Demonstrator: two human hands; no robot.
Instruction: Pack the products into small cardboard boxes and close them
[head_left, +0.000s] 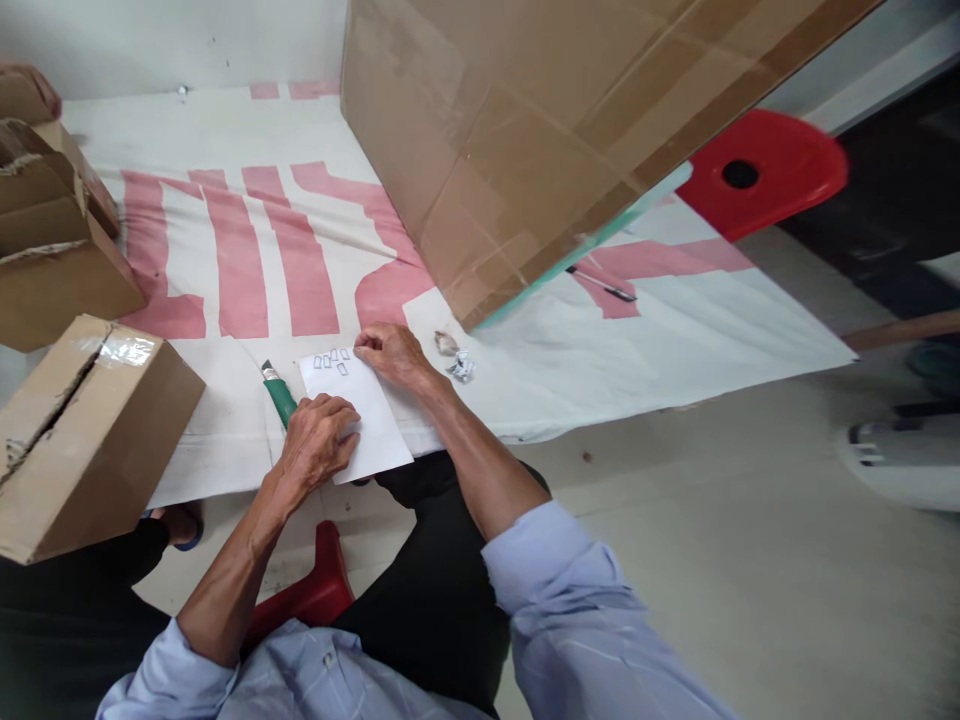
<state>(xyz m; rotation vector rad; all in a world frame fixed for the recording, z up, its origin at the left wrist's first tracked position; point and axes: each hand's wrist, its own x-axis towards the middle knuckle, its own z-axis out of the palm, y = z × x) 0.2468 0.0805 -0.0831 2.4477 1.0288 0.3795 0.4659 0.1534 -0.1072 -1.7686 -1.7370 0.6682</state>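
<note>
A white sheet of paper (367,420) lies on the table near its front edge, with several small four-sided shapes drawn in dark outline across its top. With curled fingers, my left hand (319,437) presses on the sheet's left side. My right hand (394,353) pinches the upper right edge, its fingertips close to the drawn shapes. A green utility knife (278,395) with its blade showing lies just beyond my left hand, partly covered by it. To the right of my right hand are a crumpled silvery scrap (462,367) and a brownish scrap (445,343).
A large cardboard box (510,150) stands at the back right of the cloth-covered table (540,390). A smaller taped box (105,430) and open cartons (60,230) occupy the left. Farther right lie a pen (604,284) and, past the table, a red stool (780,175). Another person's leg shows lower left.
</note>
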